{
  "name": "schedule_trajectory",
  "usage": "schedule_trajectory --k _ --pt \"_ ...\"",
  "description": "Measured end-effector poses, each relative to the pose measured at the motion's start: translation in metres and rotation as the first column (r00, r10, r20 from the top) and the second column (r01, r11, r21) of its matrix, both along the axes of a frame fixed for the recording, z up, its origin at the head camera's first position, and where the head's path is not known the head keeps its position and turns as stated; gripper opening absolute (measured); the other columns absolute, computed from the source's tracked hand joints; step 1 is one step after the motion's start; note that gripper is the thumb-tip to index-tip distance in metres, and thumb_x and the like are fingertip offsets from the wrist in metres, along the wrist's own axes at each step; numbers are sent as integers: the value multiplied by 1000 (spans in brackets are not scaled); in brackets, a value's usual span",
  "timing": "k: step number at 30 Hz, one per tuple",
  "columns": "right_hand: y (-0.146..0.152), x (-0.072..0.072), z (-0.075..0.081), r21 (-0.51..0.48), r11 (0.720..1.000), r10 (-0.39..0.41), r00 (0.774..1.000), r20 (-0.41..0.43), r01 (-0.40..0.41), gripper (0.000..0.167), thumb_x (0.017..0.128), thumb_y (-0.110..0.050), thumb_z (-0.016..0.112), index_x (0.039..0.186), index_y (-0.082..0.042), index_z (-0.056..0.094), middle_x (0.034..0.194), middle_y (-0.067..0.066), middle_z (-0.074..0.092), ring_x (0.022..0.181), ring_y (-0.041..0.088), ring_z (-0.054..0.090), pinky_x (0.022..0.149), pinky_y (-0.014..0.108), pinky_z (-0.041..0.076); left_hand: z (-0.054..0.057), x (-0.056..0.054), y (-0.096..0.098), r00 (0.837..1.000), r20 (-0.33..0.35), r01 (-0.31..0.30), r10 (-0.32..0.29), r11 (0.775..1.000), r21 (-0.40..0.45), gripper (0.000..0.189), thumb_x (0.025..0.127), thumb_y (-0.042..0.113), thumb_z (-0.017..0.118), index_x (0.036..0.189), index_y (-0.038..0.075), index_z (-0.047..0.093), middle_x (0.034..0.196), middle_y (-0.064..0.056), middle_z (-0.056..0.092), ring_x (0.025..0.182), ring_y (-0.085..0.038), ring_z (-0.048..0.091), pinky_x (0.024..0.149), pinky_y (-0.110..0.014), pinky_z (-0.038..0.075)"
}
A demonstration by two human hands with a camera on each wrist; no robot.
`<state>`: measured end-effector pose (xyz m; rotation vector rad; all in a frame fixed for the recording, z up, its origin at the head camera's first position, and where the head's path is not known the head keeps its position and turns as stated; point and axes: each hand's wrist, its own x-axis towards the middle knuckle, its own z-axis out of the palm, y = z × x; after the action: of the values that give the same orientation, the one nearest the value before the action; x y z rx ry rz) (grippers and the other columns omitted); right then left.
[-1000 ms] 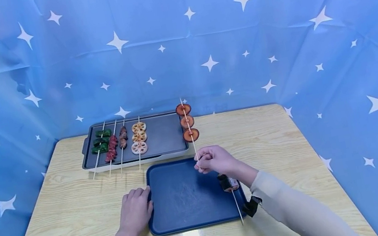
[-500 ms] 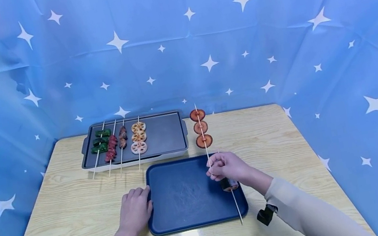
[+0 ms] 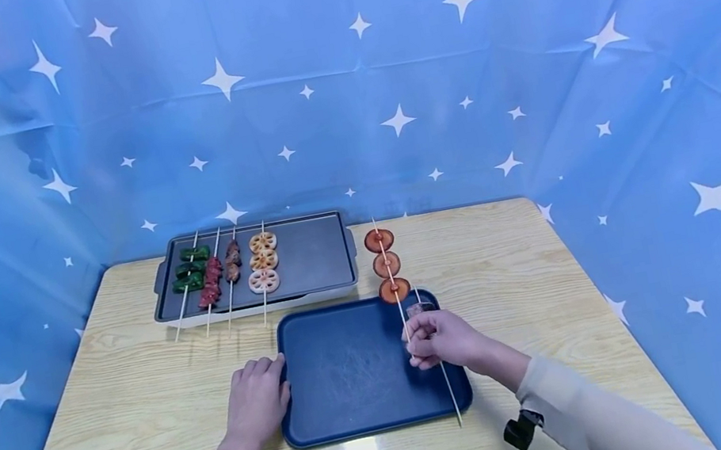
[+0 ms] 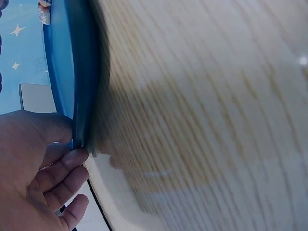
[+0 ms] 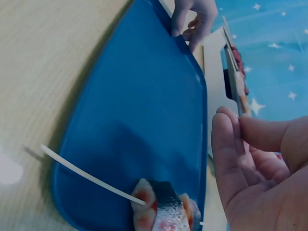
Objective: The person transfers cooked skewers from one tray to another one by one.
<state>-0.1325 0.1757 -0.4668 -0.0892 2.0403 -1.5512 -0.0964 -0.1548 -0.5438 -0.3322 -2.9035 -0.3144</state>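
My right hand (image 3: pixel 449 338) pinches the lower end of a mushroom skewer (image 3: pixel 387 264), three round brown-orange caps on a thin stick, pointing away from me. It is over the right side of a blue tray (image 3: pixel 350 371), with the caps beyond the tray's far rim. Under that hand lies a skewer of thick fish pieces with silvery dark skin (image 5: pixel 168 207), its stick sticking out over the near rim. My left hand (image 3: pixel 255 404) holds the tray's left edge, thumb on the rim and fingertips below, as the left wrist view shows.
Behind the blue tray stands a dark grill plate (image 3: pixel 315 253) on a white base. Across its left half lie skewers of green pepper (image 3: pixel 190 269), red meat (image 3: pixel 211 282), brown meat (image 3: pixel 233 262) and lotus root slices (image 3: pixel 263 261). A blue star-patterned curtain (image 3: pixel 338 100) surrounds the wooden table (image 3: pixel 114 429).
My right hand has moved right and toward me with the mushroom skewer, from beside the grill plate to over the fish skewer. The left hand stays on the tray's edge.
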Motion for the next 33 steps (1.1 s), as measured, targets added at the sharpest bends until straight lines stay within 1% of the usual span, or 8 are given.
schedule_trajectory --k 5,7,12,20,26,28,33 --pt "3 10 -1 14 1000 23 999 -24 -23 19 89 3 61 103 14 55 79 8 65 70 12 65 70 38 60 0 0 0 1000 8 -2 2 1000 1 43 81 19 75 119 3 67 101 -11 69 96 -31 62 86 -49 47" --pt "4 14 -2 22 999 32 999 -33 -31 19 88 2 63 102 13 56 77 6 65 69 12 64 69 39 59 0 -1 0 1000 12 -4 4 1000 2 43 81 19 75 120 3 67 101 -11 69 97 -31 62 87 -49 47" --pt "5 25 -4 15 999 40 999 -19 -40 18 86 3 65 100 13 57 74 2 64 67 11 62 66 35 59 0 -1 0 1000 17 -5 5 1000 4 43 81 19 75 120 3 67 102 -11 69 97 -31 62 87 -50 48" --pt "6 41 -15 -9 998 70 997 24 -70 8 85 7 64 91 9 58 69 1 62 62 11 62 62 30 57 0 -1 0 1000 12 -7 7 1000 5 43 80 19 76 119 3 68 100 -10 69 96 -31 62 86 -50 48" --pt "3 54 -22 -31 996 85 995 53 -83 6 83 9 63 86 9 58 66 1 59 59 10 59 57 24 52 0 -1 -1 1000 8 -7 7 1000 5 42 79 19 76 118 3 68 99 -10 69 95 -30 62 86 -50 48" --pt "3 58 -25 -29 996 82 995 52 -81 6 82 9 63 86 10 58 65 1 59 59 10 58 56 22 50 0 -1 -1 1000 7 -6 6 1000 7 43 79 19 76 118 3 68 100 -10 69 95 -30 62 86 -50 48" --pt "2 65 -31 -21 998 62 997 56 -60 8 81 9 63 87 11 58 65 1 59 59 10 58 57 22 51 0 -1 -1 1000 7 -1 1 1000 7 43 80 19 76 119 3 68 100 -10 69 96 -31 62 86 -50 48"
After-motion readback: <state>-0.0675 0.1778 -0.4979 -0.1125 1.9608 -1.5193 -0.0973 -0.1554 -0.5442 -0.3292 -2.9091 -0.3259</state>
